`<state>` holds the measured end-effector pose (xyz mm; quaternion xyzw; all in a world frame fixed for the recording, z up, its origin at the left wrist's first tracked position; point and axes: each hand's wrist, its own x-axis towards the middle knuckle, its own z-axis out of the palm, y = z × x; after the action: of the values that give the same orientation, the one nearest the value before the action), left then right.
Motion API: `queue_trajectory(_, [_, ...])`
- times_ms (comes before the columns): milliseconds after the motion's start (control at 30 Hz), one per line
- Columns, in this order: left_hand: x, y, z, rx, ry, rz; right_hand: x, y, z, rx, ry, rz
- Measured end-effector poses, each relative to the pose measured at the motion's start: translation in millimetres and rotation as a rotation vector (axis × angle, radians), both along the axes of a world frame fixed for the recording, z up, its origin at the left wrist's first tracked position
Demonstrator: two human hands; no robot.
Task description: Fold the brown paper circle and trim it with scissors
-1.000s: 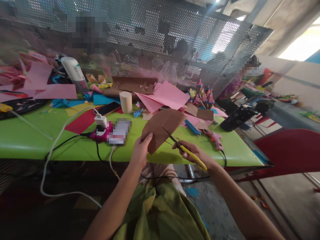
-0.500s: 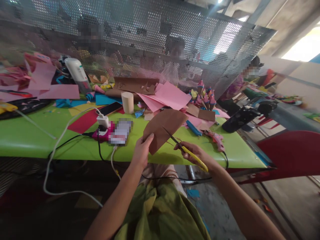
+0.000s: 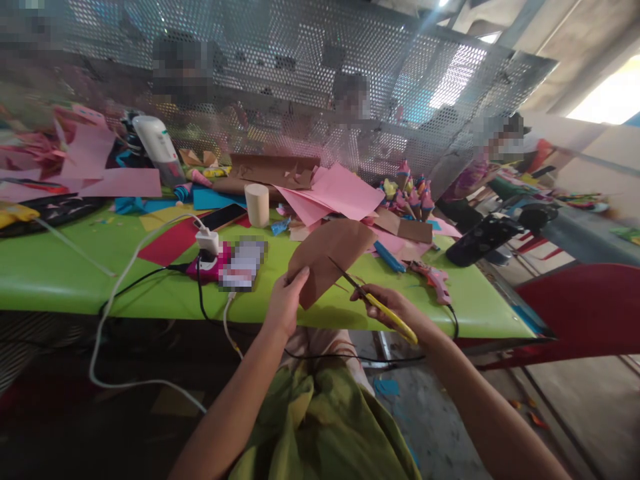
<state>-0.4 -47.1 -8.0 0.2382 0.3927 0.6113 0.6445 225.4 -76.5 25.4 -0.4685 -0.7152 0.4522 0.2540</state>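
My left hand [image 3: 290, 297] pinches the lower left edge of a piece of brown paper [image 3: 333, 250], thumb on top. The paper has a rounded upper edge, like a fan, and is held above the table's front part. My right hand [image 3: 387, 305] is closed round yellow-handled scissors [image 3: 387, 313]. Their dark blades point up and left, lying over the right part of the paper. Whether the blades are in the paper or only over it, I cannot tell.
A green-covered table [image 3: 280, 307] bears a phone [image 3: 243, 263], a magenta power adapter [image 3: 213, 262], a wooden cylinder [image 3: 257, 205], pink sheets [image 3: 345, 190], a pink glue gun [image 3: 434, 280] and a black bottle [image 3: 483, 240]. Cables hang over the front edge. Behind stands a perforated metal screen [image 3: 300, 87].
The view has shifted very slightly. Both hands, the brown paper and the scissors keep nearly the same positions.
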Motion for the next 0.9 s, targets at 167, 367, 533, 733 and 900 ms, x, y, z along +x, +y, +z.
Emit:
queue_trajectory(167, [-0.6, -0.2, -1.1, 0.005, 0.011, 0.001, -2.7, -1.3, 2.8, 0.009, -0.003, -0.018])
queue_trajectory(367, [-0.5, 0.4, -2.4, -0.007, 0.009, -0.004, -1.8, -0.3, 0.3, 0.020, -0.013, -0.030])
queue_trajectory(533, [-0.5, 0.6, -2.4, -0.006, 0.022, -0.002, -0.7, 0.5, -2.5, 0.026, -0.027, -0.050])
queue_trajectory(733, [-0.6, 0.3, -0.9, 0.000, 0.021, -0.005, -0.8, 0.8, -2.9, 0.001, -0.013, -0.062])
queue_trajectory(900, [-0.1, 1.5, -3.5, 0.004, 0.027, 0.001, 1.3, 1.7, -7.9, -0.013, 0.012, -0.083])
